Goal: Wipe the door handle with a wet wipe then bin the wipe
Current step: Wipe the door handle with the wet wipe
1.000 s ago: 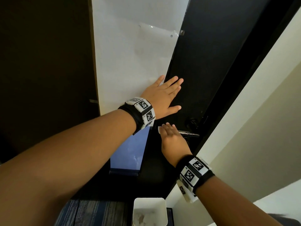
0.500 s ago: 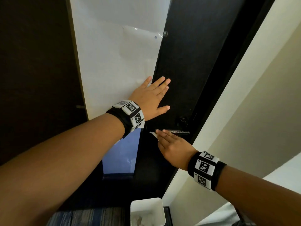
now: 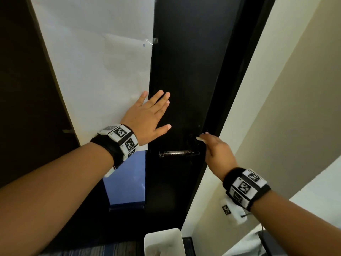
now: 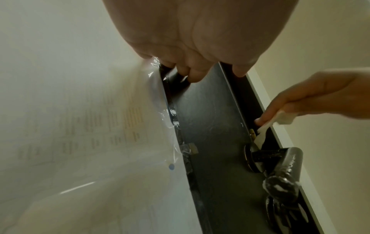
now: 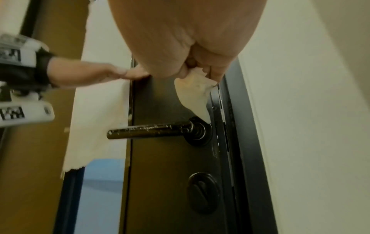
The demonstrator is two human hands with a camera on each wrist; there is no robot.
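right hand (image 3: 215,148): fingers curled, pinching the wet wipe (image 5: 195,93); sits above the round base of the door handle (image 5: 152,129), by the door's latch edge.
change in right hand: half a second back it lay over the free end of the lever with the wipe; now it is off the lever and up at the base end.
wet wipe: hangs down from the fingertips (image 5: 215,74); its lower tip touches or nearly touches the handle's base plate, can't tell which. Not wrapped round the lever.
door handle: dark horizontal lever, fully uncovered, pale specks and a wet sheen along it.
left hand (image 3: 147,115): flat, fingers straight and spread, pressing on the door (image 3: 184,71) above and left of the handle, holding nothing. Same pose as a second ago.
paper sheet (image 3: 96,61): taped to the door's left part; heel of the left hand overlaps its edge.
bin (image 3: 164,241): white, open top, on the floor below the handle, well apart from both hands.
meaning for task: looks like a full pass along the lever is done. Judgement: either the base gets a rub next or the wipe goes down to the bin.
left to do: wipe not binned yet.
risk: loose pinch, the wipe could drop short of the bin.
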